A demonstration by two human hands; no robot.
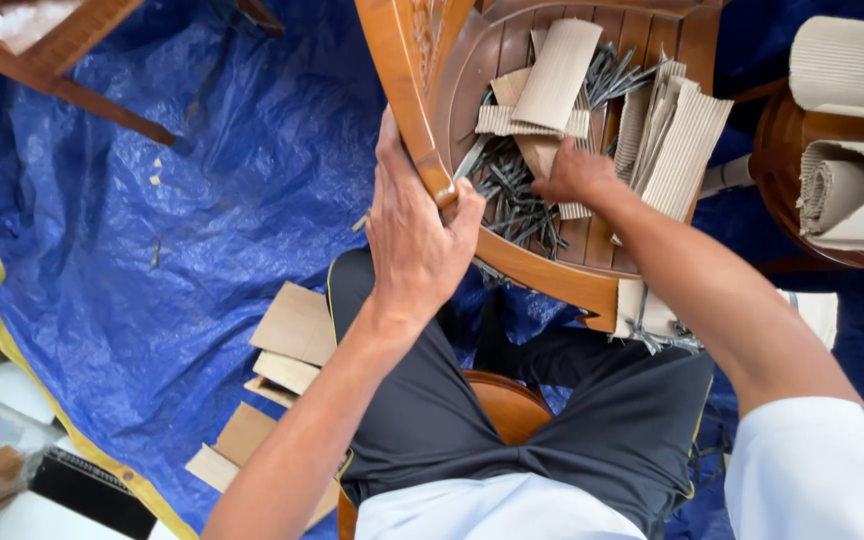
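Two hands work at a wooden chair seat that rests against the person's knees. The left hand reaches forward with the arm nearly straight, its fingers wrapped over the curved wooden rim and its thumb hooked around the edge, grasping it firmly. The right hand comes in from the right with the elbow bent and the wrist turned down; its fingers curl into the pile of nails in the hollow of the seat, but whether they pinch any nail cannot be told, as the fingertips are hidden.

The grey nails lie in a loose heap, too many to count, in the middle of the seat. Among and beside them lie several strips of corrugated cardboard, about five, some lying over the nails and some leaning at the right side. One small bundle of nails in cardboard rests on the person's right thigh, just below the seat edge.

Farther out, two rolls of corrugated cardboard sit on a round wooden surface at the right. About five flat cardboard pieces lie on the blue tarpaulin at the left.
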